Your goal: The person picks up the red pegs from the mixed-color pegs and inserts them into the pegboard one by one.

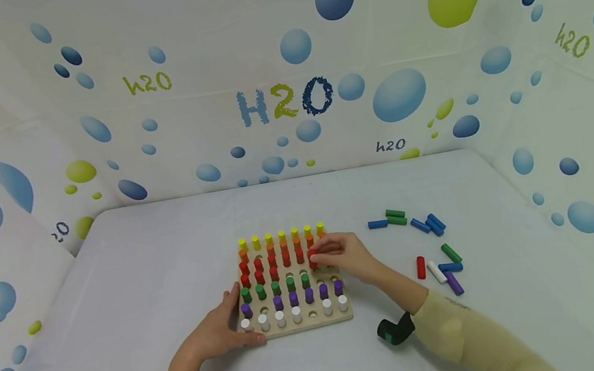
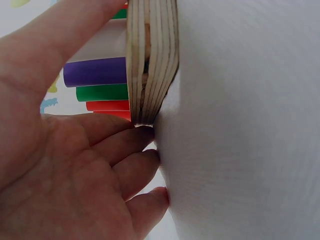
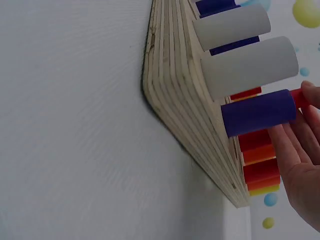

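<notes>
A wooden pegboard (image 1: 310,326) carries rows of yellow, orange, red, green, purple and white pegs, with bare holes showing among them. My left hand (image 1: 215,332) holds the board by its near left corner, thumb along the front edge and fingers against the left side. In the left wrist view, fingertips (image 2: 145,134) touch the layered edge of the board. Over the right part of the red rows, my right hand (image 1: 348,257) pinches a red peg (image 1: 312,258) between thumb and fingers. Whether its lower end sits in a hole is hidden.
Right of the board lie loose pegs: several blue ones (image 1: 420,225), green ones (image 1: 396,219), a red one (image 1: 421,267), a white one (image 1: 436,271) and a purple one (image 1: 454,282). Black wrist devices (image 1: 395,330) sit by both sleeves. A patterned backdrop rises behind the white table (image 1: 139,273).
</notes>
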Demonstrator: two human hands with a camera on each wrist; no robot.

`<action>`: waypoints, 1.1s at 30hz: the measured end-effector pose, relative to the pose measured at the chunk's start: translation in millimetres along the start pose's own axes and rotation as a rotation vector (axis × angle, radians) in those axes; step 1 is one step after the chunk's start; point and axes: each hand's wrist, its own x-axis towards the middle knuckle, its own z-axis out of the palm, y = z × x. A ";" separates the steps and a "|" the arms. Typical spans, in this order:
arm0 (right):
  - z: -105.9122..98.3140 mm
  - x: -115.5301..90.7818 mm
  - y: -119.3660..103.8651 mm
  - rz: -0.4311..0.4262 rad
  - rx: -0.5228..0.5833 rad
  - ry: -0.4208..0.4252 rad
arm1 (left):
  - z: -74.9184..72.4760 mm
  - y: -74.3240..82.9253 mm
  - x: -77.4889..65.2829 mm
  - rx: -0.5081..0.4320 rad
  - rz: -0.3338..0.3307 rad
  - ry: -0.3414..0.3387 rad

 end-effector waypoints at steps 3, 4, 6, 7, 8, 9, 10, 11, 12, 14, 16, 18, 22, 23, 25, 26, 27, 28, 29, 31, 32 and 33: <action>7.4 5.5 -0.2 -0.013 -0.012 -0.009 | 0.0 -0.1 -0.1 0.000 -0.002 0.000; 9.8 7.1 -0.3 -0.017 -0.019 -0.013 | 0.0 -0.2 -0.2 0.001 -0.002 0.000; 14.6 10.1 -0.8 -0.020 -0.033 -0.021 | -0.2 -0.3 -0.4 0.001 -0.001 0.000; 16.9 11.6 -0.9 -0.023 -0.038 -0.027 | -0.3 -0.3 -0.5 0.002 0.000 0.000; 19.1 12.8 -1.4 -0.022 -0.044 -0.032 | -0.4 -0.2 -0.6 0.002 0.000 0.000; 21.2 13.8 -2.3 -0.022 -0.055 -0.036 | -0.6 0.0 -0.8 0.001 0.000 0.000; 23.4 14.8 -3.1 -0.022 -0.064 -0.039 | -0.7 0.2 -1.0 0.000 0.000 -0.001; 25.4 15.9 -3.4 -0.022 -0.071 -0.040 | -0.8 0.5 -1.2 -0.001 0.000 -0.001; 27.2 17.2 -3.6 -0.022 -0.079 -0.041 | -0.8 0.7 -1.3 -0.002 -0.001 -0.001; 30.6 19.3 -4.3 -0.018 -0.095 -0.039 | -0.9 1.2 -1.5 -0.001 -0.004 -0.001; 33.1 21.2 -4.7 -0.022 -0.097 -0.040 | -0.8 1.3 -1.5 0.003 -0.006 -0.001; 34.7 20.6 -9.2 -0.030 -0.099 -0.050 | -0.7 1.3 -1.5 0.006 -0.006 0.000; 36.2 19.7 -13.2 -0.043 -0.115 -0.063 | -0.6 2.4 -1.9 0.006 -0.007 -0.002; 36.3 18.2 -17.2 -0.042 -0.120 -0.069 | -0.7 2.8 -2.1 0.006 -0.007 -0.002; 36.4 17.4 -20.1 -0.038 -0.120 -0.080 | -0.9 3.4 -2.5 0.007 -0.008 -0.001; 36.3 16.1 -23.5 -0.036 -0.113 -0.090 | -1.1 3.6 -2.6 0.009 -0.007 -0.001; 36.5 14.8 -26.8 -0.035 -0.111 -0.098 | -1.2 3.6 -2.7 0.010 -0.008 -0.002; 36.4 14.5 -27.7 -0.022 -0.103 -0.107 | -1.3 3.6 -2.7 0.011 -0.008 -0.002; 36.3 15.8 -24.1 -0.018 -0.097 -0.114 | -1.4 3.6 -2.7 0.014 -0.008 -0.002; 36.0 18.5 -16.4 -0.016 -0.092 -0.125 | -1.4 3.6 -2.7 0.016 -0.010 -0.003; 36.0 19.9 -12.1 -0.016 -0.098 -0.132 | -1.4 3.6 -2.6 0.017 -0.011 -0.004; 35.9 21.0 -8.5 -0.018 -0.106 -0.138 | -1.4 3.5 -2.5 0.018 -0.011 -0.004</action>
